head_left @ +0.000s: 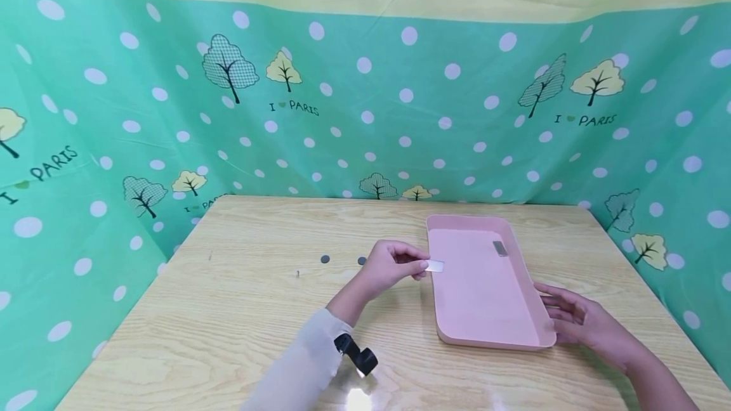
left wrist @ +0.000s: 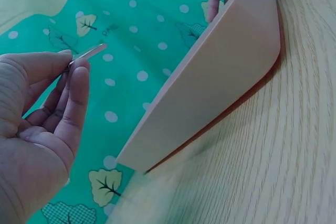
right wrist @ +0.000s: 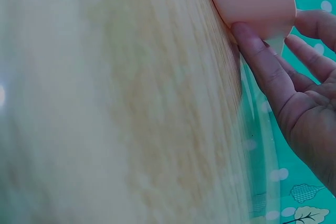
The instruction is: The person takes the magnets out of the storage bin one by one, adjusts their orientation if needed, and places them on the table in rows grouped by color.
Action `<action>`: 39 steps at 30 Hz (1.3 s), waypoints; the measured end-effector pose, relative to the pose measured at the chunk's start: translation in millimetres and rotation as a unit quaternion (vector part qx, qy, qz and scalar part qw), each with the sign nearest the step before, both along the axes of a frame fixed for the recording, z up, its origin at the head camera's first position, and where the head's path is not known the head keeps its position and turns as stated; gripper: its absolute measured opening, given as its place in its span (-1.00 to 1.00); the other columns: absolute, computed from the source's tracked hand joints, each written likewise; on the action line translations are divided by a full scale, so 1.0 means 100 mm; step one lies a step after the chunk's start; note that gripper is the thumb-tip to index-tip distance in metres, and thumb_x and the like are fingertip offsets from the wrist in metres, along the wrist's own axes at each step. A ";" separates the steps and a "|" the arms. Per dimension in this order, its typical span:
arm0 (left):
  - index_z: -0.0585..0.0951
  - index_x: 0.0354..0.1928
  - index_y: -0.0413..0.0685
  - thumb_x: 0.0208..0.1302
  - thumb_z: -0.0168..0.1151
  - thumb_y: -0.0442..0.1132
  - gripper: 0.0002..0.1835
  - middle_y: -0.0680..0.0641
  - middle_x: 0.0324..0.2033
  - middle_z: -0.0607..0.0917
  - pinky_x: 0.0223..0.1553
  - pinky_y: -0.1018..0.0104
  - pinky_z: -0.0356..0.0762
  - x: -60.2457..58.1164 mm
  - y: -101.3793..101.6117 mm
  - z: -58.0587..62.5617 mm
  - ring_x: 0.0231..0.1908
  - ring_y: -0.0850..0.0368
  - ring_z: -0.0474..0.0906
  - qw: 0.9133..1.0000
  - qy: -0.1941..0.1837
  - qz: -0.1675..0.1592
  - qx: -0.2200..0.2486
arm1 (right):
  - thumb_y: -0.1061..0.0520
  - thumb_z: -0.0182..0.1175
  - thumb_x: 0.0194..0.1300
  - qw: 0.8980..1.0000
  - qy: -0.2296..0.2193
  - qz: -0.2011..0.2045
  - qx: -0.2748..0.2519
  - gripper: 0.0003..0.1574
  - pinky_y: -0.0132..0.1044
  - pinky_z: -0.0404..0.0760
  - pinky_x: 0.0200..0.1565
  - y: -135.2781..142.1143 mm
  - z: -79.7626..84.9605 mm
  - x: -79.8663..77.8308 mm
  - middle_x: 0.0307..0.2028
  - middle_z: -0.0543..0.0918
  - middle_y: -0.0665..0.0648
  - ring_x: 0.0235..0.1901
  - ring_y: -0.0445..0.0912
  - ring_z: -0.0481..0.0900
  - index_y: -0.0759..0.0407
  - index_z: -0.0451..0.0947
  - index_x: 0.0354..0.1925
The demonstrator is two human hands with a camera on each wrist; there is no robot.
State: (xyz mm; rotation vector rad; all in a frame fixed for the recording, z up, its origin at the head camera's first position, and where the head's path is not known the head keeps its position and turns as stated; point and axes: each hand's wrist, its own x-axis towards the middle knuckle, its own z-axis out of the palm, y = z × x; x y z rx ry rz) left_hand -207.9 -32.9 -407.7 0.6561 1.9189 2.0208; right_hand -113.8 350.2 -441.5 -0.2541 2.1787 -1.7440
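Observation:
My left hand point(head_left: 394, 266) pinches a small flat rectangular piece point(head_left: 436, 266), pale and shiny, between thumb and fingers. It overlaps the left rim of a pink tray point(head_left: 476, 309) in the head view. From the left wrist, the piece point(left wrist: 93, 51) appears edge-on, with the tray's outer wall point(left wrist: 210, 72) to its right. My right hand point(head_left: 585, 322) touches the tray at its near right corner. Its thumb point(right wrist: 257, 59) lies against the tray's outside, fingers extended along the other side of the corner. Inside the tray, a small grey rectangular piece point(head_left: 499, 248) lies near the right wall.
Two small dark discs point(head_left: 325, 259) lie on the wooden table point(head_left: 228, 309) left of the tray, one close behind my left hand. A tiny upright object point(head_left: 297, 273) is farther left. A green dotted curtain point(head_left: 342, 113) borders the table's back and sides.

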 end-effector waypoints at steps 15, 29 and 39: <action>0.66 -0.15 -0.45 0.21 0.35 -0.37 -0.76 -0.36 -0.31 0.70 -0.24 0.20 0.69 0.10 -0.29 -0.02 -0.43 0.15 0.68 1.000 0.013 0.020 -0.021 | 0.24 0.14 0.40 1.000 -0.001 -0.009 0.017 -0.23 -0.10 0.68 -0.13 0.00 0.00 0.00 0.05 0.52 -0.31 0.00 -0.33 0.56 0.17 0.10 0.48; 0.67 -0.16 -0.42 0.20 0.36 -0.37 -0.77 -0.18 -0.36 0.73 -0.26 0.23 0.68 0.21 -0.61 -0.07 -0.41 0.12 0.67 0.998 0.001 0.049 -0.030 | 0.23 0.14 0.40 1.000 0.006 -0.013 0.024 -0.23 -0.16 0.67 -0.10 -0.01 -0.01 0.01 0.05 0.51 -0.34 -0.01 -0.33 0.56 0.21 0.10 0.47; 0.67 -0.15 -0.43 0.22 0.36 -0.35 -0.76 -0.19 -0.33 0.72 -0.27 0.29 0.67 0.21 -0.80 -0.13 -0.41 0.12 0.66 0.998 -0.013 0.060 -0.034 | 0.25 0.13 0.41 1.000 0.011 -0.008 0.018 -0.24 -0.16 0.67 -0.10 -0.01 -0.01 0.01 0.07 0.51 -0.31 0.00 -0.32 0.56 0.21 0.09 0.47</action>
